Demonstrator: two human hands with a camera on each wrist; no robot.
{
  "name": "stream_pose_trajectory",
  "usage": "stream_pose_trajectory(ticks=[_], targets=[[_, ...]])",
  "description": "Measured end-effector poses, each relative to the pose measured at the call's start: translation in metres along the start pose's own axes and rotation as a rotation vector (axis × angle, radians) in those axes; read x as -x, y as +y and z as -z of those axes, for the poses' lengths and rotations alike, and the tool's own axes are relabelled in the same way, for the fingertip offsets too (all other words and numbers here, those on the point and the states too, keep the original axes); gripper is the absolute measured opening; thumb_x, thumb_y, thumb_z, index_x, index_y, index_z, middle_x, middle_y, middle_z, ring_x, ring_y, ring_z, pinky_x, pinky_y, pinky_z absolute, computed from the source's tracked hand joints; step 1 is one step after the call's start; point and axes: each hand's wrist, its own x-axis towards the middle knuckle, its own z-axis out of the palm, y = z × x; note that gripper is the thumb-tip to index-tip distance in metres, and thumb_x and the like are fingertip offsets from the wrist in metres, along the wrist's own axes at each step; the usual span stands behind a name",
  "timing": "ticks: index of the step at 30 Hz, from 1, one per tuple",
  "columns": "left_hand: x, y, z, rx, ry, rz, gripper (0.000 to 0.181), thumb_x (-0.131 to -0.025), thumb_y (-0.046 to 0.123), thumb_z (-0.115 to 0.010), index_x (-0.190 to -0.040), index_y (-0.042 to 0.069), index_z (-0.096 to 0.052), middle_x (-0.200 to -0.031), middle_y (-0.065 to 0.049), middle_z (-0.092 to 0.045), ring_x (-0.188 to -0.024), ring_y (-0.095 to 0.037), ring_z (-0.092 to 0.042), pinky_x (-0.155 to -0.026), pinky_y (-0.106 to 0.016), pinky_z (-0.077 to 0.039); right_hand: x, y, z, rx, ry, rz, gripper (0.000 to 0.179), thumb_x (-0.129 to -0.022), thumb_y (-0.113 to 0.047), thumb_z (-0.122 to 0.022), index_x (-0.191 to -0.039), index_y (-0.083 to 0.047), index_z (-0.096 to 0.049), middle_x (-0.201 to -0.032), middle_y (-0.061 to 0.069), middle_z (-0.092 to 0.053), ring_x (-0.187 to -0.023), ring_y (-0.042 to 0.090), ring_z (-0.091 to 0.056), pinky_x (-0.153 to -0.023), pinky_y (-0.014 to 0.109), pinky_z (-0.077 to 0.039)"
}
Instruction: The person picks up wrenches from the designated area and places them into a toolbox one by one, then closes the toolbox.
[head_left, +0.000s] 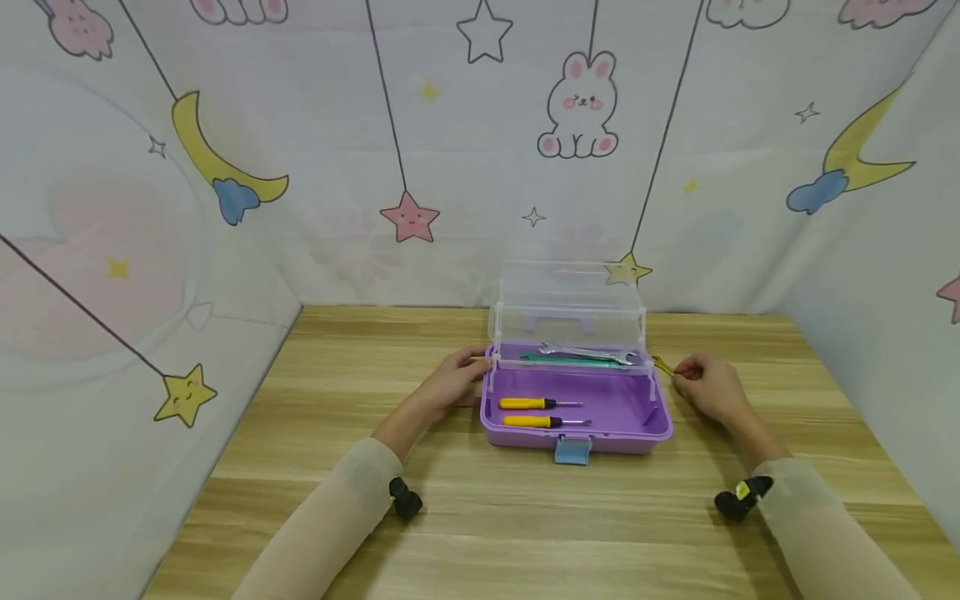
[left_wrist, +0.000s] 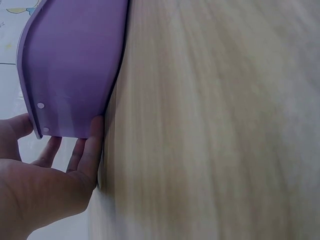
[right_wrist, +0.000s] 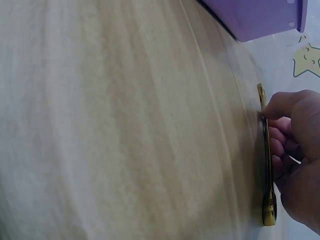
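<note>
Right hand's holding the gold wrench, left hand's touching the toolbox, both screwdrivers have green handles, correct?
No: the head view shows both screwdrivers have yellow handles. The right hand does hold the gold wrench, and the left hand touches the toolbox.

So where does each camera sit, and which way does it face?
Head: on the person's head, facing forward and down at the purple toolbox on the table; left hand, right hand and both sleeves show.
Left wrist: on that wrist, facing the toolbox's outside; only the left hand shows.
Right wrist: on that wrist, facing the golden wrench, with the toolbox's corner; only the right hand shows.
Shared: head and right wrist both show the wrench.
</note>
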Motion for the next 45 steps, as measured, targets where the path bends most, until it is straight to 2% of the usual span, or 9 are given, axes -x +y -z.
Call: stream_pose_trajectory(ticks=[15, 29, 38, 45], targets=[[0.002, -0.002, -0.001, 0.003, 0.005, 0.003, 0.043, -0.102, 0.028, -0.056, -0.142, 0.012, -0.048, -0.139, -0.016, -0.05, -0.114, -0.028, -0.061, -0.087, -0.044, -0.058, 0.001, -0.003, -0.005, 0.015, -0.015, -0.019, 0.018, -0.08, -0.008, -0.07, -0.095, 0.001, -0.065, -0.083, 0.01, -0.064, -0.074, 0.02, -0.055, -0.065, 0.031, -0.043], [0.001, -0.003, -0.001, 0.01, -0.001, 0.0, 0.043, -0.102, 0.026, -0.055, -0.142, 0.012, -0.048, -0.138, -0.017, -0.05, -0.112, -0.027, -0.062, -0.087, -0.044, -0.058, 0.007, 0.003, -0.003, -0.019, -0.002, -0.014, 0.017, -0.083, -0.008, -0.072, -0.097, -0.002, -0.063, -0.086, 0.01, -0.062, -0.078, 0.02, -0.054, -0.066, 0.027, -0.044], [0.001, -0.002, -0.001, 0.006, -0.003, -0.006, 0.043, -0.103, 0.028, -0.054, -0.143, 0.014, -0.048, -0.138, -0.015, -0.052, -0.115, -0.027, -0.061, -0.086, -0.043, -0.058, 0.007, 0.008, -0.001, -0.051, 0.053, -0.003, 0.013, -0.086, -0.009, -0.071, -0.097, -0.003, -0.065, -0.084, 0.009, -0.063, -0.076, 0.018, -0.054, -0.062, 0.021, -0.044], [0.0, 0.0, -0.001, 0.005, -0.007, 0.004, 0.044, -0.103, 0.028, -0.054, -0.144, 0.014, -0.047, -0.14, -0.014, -0.05, -0.118, -0.028, -0.059, -0.087, -0.043, -0.058, 0.005, 0.012, 0.007, -0.073, 0.028, -0.005, 0.013, -0.089, -0.013, -0.071, -0.098, -0.004, -0.067, -0.084, 0.01, -0.064, -0.073, 0.017, -0.056, -0.06, 0.023, -0.045]])
